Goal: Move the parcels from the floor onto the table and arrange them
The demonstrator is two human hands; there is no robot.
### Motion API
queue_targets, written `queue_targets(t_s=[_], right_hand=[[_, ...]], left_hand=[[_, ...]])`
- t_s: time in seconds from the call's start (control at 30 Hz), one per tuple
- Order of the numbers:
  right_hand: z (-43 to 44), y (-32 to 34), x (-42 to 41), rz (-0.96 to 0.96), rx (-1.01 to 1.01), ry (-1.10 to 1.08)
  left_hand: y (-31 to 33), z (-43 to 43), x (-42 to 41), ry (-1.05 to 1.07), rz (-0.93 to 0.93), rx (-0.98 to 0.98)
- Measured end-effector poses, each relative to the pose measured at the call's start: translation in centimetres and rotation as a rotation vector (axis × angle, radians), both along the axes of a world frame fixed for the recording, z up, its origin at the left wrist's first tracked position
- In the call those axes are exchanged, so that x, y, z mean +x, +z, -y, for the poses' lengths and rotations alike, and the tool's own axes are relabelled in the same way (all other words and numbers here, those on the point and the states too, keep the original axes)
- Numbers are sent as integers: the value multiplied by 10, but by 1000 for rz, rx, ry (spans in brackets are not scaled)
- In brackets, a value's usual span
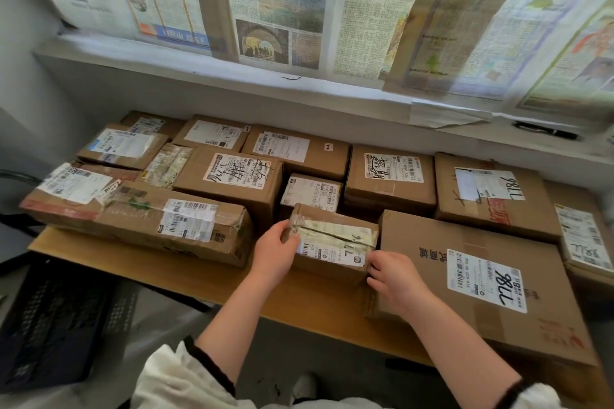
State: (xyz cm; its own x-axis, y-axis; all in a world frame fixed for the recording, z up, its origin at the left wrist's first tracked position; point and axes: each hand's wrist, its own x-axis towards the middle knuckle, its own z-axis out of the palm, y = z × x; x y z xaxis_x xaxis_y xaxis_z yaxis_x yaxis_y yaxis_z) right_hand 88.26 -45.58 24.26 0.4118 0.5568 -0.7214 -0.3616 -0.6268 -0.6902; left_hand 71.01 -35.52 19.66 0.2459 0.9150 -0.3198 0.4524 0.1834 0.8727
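table (206, 279) nearly covered, about a dozen brown parcels already up and packed edge to edge from upper left to far right of frame; no parcels visible on the strip of floor (319, 342) at bottom centre, though most of the floor is out of view, so cannot tell how many remain below

small taped parcel (332, 242) at centre of frame, resting on the table's front area, wedged between the long parcel (159, 222) at left and the big flat parcel (481, 279) at right, touching or nearly touching the latter

left hand (275, 252) wrapped around the small parcel's left end, fingers over the top edge; right hand (392, 279) pinching its lower right corner, just beside the big flat parcel's edge

judged as final squaring-up of this one into its slot; arranging stage well advanced, only the bare front strip of table left at lower centre

all parcels sealed with tape, labels facing up, contents not visible; several labels marked with a handwritten number in black

dark crate-like bin (50, 325) at lower left of frame, below table level, contents too dark to tell

newspaper sheets (275, 3) taped across the upper frame above a pale ledge (199, 76)
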Motion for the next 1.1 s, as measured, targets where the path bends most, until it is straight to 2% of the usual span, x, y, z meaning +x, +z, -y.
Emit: queue_targets(t_s=[0.3,0.5,0.6,0.73,0.83,0.97,1.1], right_hand=[[7,18,4,-33,53,-73],[7,25,14,-38,47,4],[-10,30,18,-44,52,68],[-49,35,-13,-149,67,205],[-72,34,-53,-241,31,349],[-82,30,-102,-212,2,477],[-91,20,-131,-76,-11,534]], left_hand=[[-3,11,5,-34,-2,4],[2,10,4,-29,-9,32],[21,0,-9,60,-56,126],[54,-27,-60,309,-25,180],[68,-40,-108,411,-148,234],[71,-53,-167,319,-471,309],[63,-85,-216,304,-554,174]])
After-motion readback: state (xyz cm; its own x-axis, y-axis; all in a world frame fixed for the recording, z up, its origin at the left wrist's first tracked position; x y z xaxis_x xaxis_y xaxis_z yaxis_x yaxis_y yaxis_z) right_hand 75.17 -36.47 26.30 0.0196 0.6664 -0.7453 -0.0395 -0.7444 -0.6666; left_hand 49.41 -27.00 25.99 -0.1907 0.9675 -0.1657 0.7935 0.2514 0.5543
